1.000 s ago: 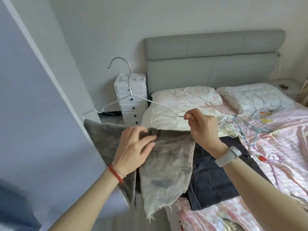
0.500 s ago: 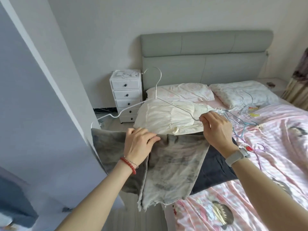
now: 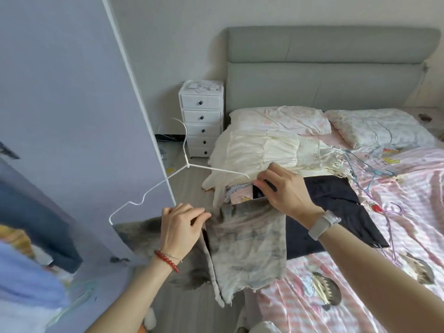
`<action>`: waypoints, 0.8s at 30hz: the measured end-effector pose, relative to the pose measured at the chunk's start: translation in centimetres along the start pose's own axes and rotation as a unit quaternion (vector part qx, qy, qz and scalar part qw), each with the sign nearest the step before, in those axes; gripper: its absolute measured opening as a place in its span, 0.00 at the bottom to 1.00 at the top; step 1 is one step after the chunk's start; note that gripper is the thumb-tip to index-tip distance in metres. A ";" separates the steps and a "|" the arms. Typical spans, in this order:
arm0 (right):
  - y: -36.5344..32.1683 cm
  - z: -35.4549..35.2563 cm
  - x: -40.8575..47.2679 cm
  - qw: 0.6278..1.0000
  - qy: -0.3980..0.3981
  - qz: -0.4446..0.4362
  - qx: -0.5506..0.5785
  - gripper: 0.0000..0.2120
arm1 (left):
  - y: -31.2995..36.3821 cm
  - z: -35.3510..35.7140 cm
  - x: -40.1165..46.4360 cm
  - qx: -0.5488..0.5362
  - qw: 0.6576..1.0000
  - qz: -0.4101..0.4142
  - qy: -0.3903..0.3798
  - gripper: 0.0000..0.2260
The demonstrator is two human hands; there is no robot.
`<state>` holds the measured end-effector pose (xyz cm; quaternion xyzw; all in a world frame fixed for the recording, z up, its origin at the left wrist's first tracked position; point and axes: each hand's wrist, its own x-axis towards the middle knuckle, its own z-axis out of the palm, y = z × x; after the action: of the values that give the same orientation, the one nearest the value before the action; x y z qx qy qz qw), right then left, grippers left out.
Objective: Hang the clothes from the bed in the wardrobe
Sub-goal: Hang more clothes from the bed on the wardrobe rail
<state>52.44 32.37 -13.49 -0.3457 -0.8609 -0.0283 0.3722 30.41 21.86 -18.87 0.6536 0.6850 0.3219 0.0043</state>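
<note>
A grey washed pair of trousers (image 3: 245, 241) hangs folded over the bar of a white wire hanger (image 3: 165, 181), whose hook tilts up to the left. My left hand (image 3: 180, 227) grips the folded fabric at the middle of the bar. My right hand (image 3: 281, 188) pinches the hanger's right end above the fabric. On the bed (image 3: 360, 272) behind lie a cream dress (image 3: 264, 152) and a dark garment (image 3: 336, 212). The wardrobe's lilac door (image 3: 72, 116) stands open at the left.
A white drawer unit (image 3: 201, 116) stands by the grey headboard (image 3: 324, 68). Several coloured wire hangers (image 3: 374, 171) lie tangled on the pink bedding near two pillows. Clothes hang at the lower left inside the wardrobe (image 3: 28, 272).
The hanger with the trousers has swung down and left toward the wardrobe, its hook tilting left. My view has turned left and down. Both hands keep their hold.
</note>
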 end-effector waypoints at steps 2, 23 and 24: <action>-2.6 1.6 1.5 0.997 -0.050 -0.037 0.034 0.12 | -2.3 -1.8 -1.8 0.008 0.999 -0.048 0.007 0.11; -42.5 15.2 10.4 0.782 -0.333 -0.304 0.431 0.08 | -16.9 -29.2 -25.6 0.307 0.833 -0.383 0.254 0.16; -44.6 15.6 10.7 0.770 -0.334 -0.298 0.455 0.07 | -17.4 -30.4 -26.4 0.319 0.819 -0.394 0.267 0.16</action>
<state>10.10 9.43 -8.32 0.1499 -0.9029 0.3748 0.1476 5.74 -14.07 -13.47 0.1809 0.9228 0.2179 -0.2610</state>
